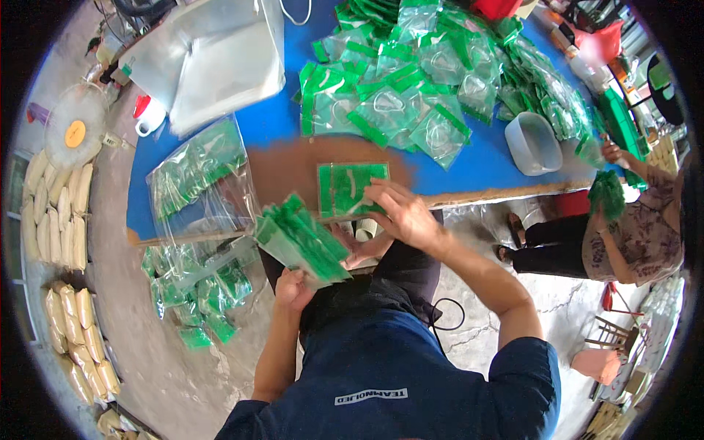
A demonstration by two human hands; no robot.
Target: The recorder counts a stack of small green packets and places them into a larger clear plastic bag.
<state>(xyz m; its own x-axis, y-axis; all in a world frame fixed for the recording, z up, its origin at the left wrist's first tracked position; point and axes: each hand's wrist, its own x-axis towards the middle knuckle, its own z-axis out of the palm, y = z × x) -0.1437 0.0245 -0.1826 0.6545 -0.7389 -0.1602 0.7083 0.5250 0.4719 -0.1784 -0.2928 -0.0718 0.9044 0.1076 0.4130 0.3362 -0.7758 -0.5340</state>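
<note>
My left hand (293,290) grips the lower end of a stack of flat green-and-clear packets (302,240), held tilted just off the table's front edge. A single green packet (343,189) lies flat on the brown patch of the table at that edge. My right hand (408,214) has its thumb and fingers closed on the right side of this packet. Left of the stack, a large clear bag (238,189) with green packets inside lies over the table edge. The left fingers are partly hidden behind the stack.
A big heap of green packets (400,95) covers the back of the blue table (282,121). Around it are a white tub (533,147), a stack of clear bags (227,77) and a red-lidded white jug (150,116). Filled bags (198,297) lie below left. Another person (634,242) holds packets at right.
</note>
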